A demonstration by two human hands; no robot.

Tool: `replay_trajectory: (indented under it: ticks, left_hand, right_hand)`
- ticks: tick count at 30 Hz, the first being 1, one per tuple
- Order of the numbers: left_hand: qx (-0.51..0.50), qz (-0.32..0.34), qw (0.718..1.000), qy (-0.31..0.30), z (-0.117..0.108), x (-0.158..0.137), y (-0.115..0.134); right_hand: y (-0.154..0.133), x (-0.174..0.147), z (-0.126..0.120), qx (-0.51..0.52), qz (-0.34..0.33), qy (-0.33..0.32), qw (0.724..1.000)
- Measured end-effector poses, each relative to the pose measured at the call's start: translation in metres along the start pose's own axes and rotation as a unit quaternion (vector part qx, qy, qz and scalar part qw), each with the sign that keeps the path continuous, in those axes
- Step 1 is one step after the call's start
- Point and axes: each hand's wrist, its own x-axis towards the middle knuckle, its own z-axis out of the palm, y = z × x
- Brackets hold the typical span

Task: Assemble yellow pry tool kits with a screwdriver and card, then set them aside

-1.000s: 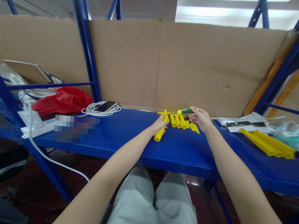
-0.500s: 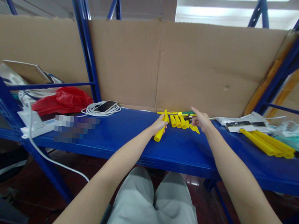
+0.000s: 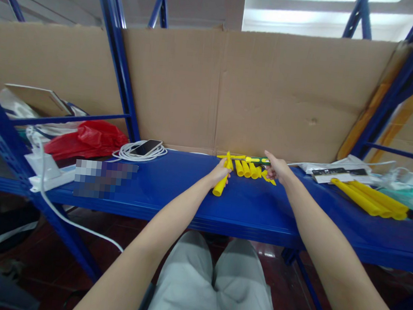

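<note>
My left hand (image 3: 220,175) is closed around a yellow tube (image 3: 219,189), whose open end tilts toward me. In my right hand (image 3: 276,168) is a screwdriver (image 3: 257,160) with a yellow-and-green handle, held almost level. Its thin shaft points left to the upper part of the held tube; I cannot tell whether the tip touches it. Between my hands, several short yellow tubes (image 3: 246,169) lie in a row on the blue shelf (image 3: 174,181). Small yellow pieces (image 3: 268,177) lie just left of my right fingers.
Long yellow tubes (image 3: 373,200) lie at the right, by a white packet (image 3: 344,170). On the left are a phone (image 3: 148,147) on a coiled white cable (image 3: 126,154), a red plastic bag (image 3: 87,138) and a white bracket-like object (image 3: 49,174). A cardboard panel (image 3: 271,93) closes the back.
The screwdriver in my right hand has dropped slightly at the handle and lies more level. My left hand and its tube stay in the same place.
</note>
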Motion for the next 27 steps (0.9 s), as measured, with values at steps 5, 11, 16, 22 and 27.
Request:
replay_trajectory:
  ticks: [5,11,16,22,27]
  left_hand:
    - [0.0,0.001,1.0,0.007,0.0,0.0,-0.0005]
    - [0.004,-0.009,1.0,0.009,-0.0008,0.0006,0.0001]
    - [0.003,-0.007,1.0,0.01,-0.0007,-0.0006,0.0014]
    - [-0.002,0.006,1.0,0.017,-0.0011,0.0009,-0.0001]
    - [-0.019,0.021,0.999,0.029,-0.0004,0.0009,0.0005]
  right_hand:
    - [-0.0006,-0.0005,0.0005,-0.021,0.012,-0.004,1.0]
    - [0.0015,0.0019,0.0,-0.017,0.025,-0.026,0.999]
    - [0.0017,0.0014,0.0001,-0.016,0.034,-0.025,0.999]
    - [0.0027,0.0049,-0.0004,-0.009,0.062,-0.037,0.997]
    - [0.0024,0.0056,-0.001,-0.002,0.073,-0.043,0.996]
